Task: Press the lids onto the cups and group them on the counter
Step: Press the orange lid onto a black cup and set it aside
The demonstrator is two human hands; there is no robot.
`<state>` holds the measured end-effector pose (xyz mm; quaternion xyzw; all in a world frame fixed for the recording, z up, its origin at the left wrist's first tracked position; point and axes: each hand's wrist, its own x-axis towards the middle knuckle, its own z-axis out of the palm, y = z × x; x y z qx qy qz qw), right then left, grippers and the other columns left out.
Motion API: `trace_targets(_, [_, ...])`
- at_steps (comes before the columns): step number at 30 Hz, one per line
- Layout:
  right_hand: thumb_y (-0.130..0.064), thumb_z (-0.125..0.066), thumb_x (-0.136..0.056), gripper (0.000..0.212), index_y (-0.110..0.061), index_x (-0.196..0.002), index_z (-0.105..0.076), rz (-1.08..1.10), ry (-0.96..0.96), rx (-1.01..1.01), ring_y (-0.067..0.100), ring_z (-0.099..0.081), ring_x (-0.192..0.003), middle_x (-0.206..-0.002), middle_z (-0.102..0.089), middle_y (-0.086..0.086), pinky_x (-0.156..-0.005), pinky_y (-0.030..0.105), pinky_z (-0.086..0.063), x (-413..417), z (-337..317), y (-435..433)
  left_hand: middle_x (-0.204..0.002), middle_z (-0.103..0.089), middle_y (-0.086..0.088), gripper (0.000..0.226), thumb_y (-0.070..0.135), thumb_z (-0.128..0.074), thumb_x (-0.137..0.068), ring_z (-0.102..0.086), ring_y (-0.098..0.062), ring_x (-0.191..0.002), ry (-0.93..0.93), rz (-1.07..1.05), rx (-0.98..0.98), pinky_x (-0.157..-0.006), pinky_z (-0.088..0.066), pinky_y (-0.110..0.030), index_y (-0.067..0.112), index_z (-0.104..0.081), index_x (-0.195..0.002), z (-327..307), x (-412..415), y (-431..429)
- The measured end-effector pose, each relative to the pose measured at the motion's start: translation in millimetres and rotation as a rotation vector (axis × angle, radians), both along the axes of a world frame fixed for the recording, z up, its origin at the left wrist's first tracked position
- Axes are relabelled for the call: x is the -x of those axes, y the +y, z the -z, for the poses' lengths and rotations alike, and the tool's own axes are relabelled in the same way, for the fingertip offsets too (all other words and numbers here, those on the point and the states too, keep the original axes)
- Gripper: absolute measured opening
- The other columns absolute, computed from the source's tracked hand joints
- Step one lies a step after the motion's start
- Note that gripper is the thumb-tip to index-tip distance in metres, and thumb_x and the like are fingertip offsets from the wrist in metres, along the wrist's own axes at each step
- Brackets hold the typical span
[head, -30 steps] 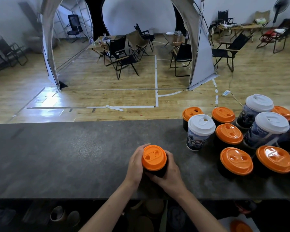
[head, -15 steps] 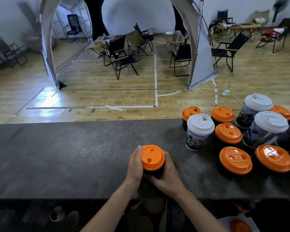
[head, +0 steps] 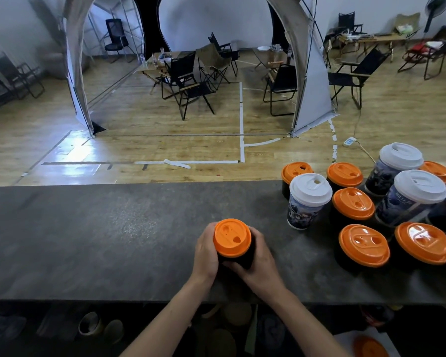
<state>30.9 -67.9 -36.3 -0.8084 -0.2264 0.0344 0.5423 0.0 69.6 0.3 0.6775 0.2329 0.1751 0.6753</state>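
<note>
A black cup (head: 238,258) with an orange lid (head: 231,237) on top stands on the dark stone counter (head: 101,233), near its front edge. My left hand (head: 206,253) wraps the cup's left side and my right hand (head: 259,261) wraps its right side and front. At the right of the counter stands a group of lidded cups: several black ones with orange lids (head: 363,244) and three printed ones with white lids (head: 310,189).
The counter's left half is bare stone. Below its front edge a dim shelf holds cups and bowls (head: 90,323); one orange lid (head: 370,346) lies at the lower right. Beyond the counter are a wooden floor, folding chairs (head: 188,83) and a tent arch.
The view has shifted slightly. Both hands stay wrapped round the same cup, which has turned a little in place.
</note>
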Motion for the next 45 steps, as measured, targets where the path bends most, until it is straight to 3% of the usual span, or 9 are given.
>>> trace_targets(4, [-0.036,-0.080,-0.078,0.090,-0.041,-0.149,-0.024,-0.063,0.021,0.015,-0.006,-0.043,-0.138,-0.147,-0.043,-0.024,-0.115,0.018,-0.035,-2.9,2.8,-1.5,-0.092,-0.077,0.001,0.040,0.028,-0.037,-0.104,-0.069,-0.006,-0.089,-0.024,0.037,0.011,-0.079,-0.050,-0.016,0.013,-0.073,-0.096,-2.8,-8.4,5.0])
trace_targets(8, [-0.055,-0.081,-0.067,0.107,-0.024,-0.155,-0.029,-0.062,0.033,0.036,-0.002,-0.043,-0.139,-0.150,-0.046,-0.017,-0.114,0.019,-0.035,-2.5,4.7,0.9,-0.085,-0.074,0.006,0.041,0.022,-0.035,-0.110,-0.067,-0.001,-0.083,-0.001,0.006,0.032,-0.075,-0.049,-0.011,0.014,-0.072,-0.094,-3.0,-2.7,-0.1])
trace_targets(12, [-0.055,-0.081,-0.068,0.083,-0.032,-0.137,-0.042,-0.016,0.027,0.028,0.000,-0.054,-0.125,-0.134,-0.057,-0.014,-0.105,0.017,-0.042,-2.2,2.9,2.4,-0.089,-0.076,0.001,0.042,0.034,-0.036,-0.093,-0.069,-0.008,-0.086,-0.054,0.053,0.055,-0.077,-0.051,-0.017,0.012,-0.072,-0.094,-8.5,-6.2,6.0])
trace_targets(16, [-0.043,-0.081,-0.073,0.072,-0.040,-0.133,-0.041,-0.041,0.047,0.039,-0.005,-0.052,-0.121,-0.129,-0.055,-0.020,-0.104,0.010,-0.038,-2.9,-0.6,-0.3,-0.092,-0.077,0.001,0.036,0.025,-0.040,-0.102,-0.070,-0.013,-0.093,-0.032,0.044,0.025,-0.081,-0.051,-0.019,0.014,-0.073,-0.095,-6.1,-10.2,4.5])
trace_targets(20, [-0.045,-0.082,-0.075,0.062,-0.027,-0.128,-0.056,-0.061,0.242,-0.112,0.002,-0.064,-0.115,-0.120,-0.070,-0.014,-0.097,0.017,-0.048,-1.7,-14.6,-5.2,-0.118,-0.072,-0.005,0.032,0.031,-0.040,-0.106,-0.065,-0.026,-0.117,0.026,-0.003,0.193,-0.103,-0.050,-0.040,0.023,-0.070,-0.115,-12.4,-10.2,7.4])
trace_targets(24, [-0.038,-0.081,-0.083,0.039,-0.009,-0.107,-0.069,-0.018,0.500,-0.375,0.013,-0.069,-0.094,-0.094,-0.077,-0.002,-0.078,0.019,-0.053,10.0,-51.3,1.8,-0.130,-0.068,0.002,0.053,0.060,-0.039,-0.097,-0.063,-0.023,-0.122,-0.057,0.190,0.130,-0.101,-0.052,-0.041,0.026,-0.062,-0.131,-41.8,-2.3,12.8])
trace_targets(29, [-0.049,-0.069,-0.077,0.064,0.004,-0.112,-0.069,-0.029,0.800,-0.513,0.030,-0.075,-0.083,-0.099,-0.076,0.023,-0.067,0.026,-0.055,17.4,-83.3,4.7,-0.126,-0.068,-0.013,0.050,0.050,-0.066,-0.089,-0.063,-0.036,-0.120,-0.072,0.226,0.155,-0.104,-0.051,-0.051,0.016,-0.064,-0.126,-57.4,2.6,17.0])
trace_targets(37, [-0.040,-0.073,-0.083,0.057,0.003,-0.121,-0.066,-0.049,1.002,-0.701,0.026,-0.069,-0.085,-0.102,-0.072,0.020,-0.068,0.030,-0.057,24.4,-101.5,-5.5,-0.122,-0.069,-0.012,0.040,0.038,-0.059,-0.094,-0.067,-0.025,-0.112,-0.110,0.277,0.227,-0.091,-0.055,-0.035,0.015,-0.062,-0.127,-60.6,7.1,5.8])
trace_targets(45, [-0.050,-0.093,-0.064,0.069,-0.029,-0.116,-0.052,0.263,0.141,-0.070,-0.004,-0.058,-0.100,-0.109,-0.058,-0.014,-0.080,0.013,-0.048,32.5,-110.3,-13.5,-0.125,-0.066,-0.016,0.045,0.037,-0.063,-0.092,-0.064,-0.027,-0.117,-0.110,0.358,0.239,-0.097,-0.053,-0.036,0.013,-0.059,-0.129,-67.4,12.1,-2.2])
